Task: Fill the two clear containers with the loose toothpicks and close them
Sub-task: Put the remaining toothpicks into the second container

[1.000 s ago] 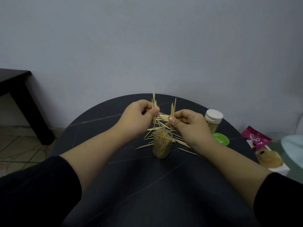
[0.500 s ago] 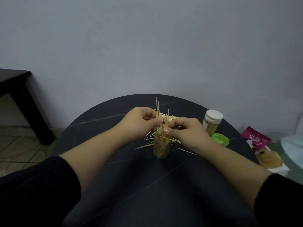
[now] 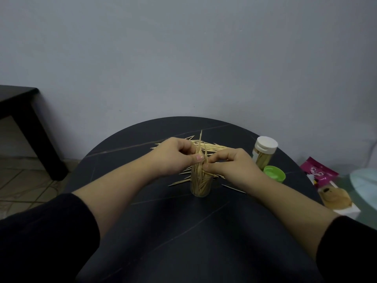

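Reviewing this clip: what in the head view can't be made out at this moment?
All head view.
- Open container rim: hidden by the left hand and right hand.
- Toothpicks in each grip: too fine to count.
- Loose pile: partly behind both hands, count unknown.
- Capped container base: covered by the right hand and green lid.
- Pink packet print: too blurred to read.
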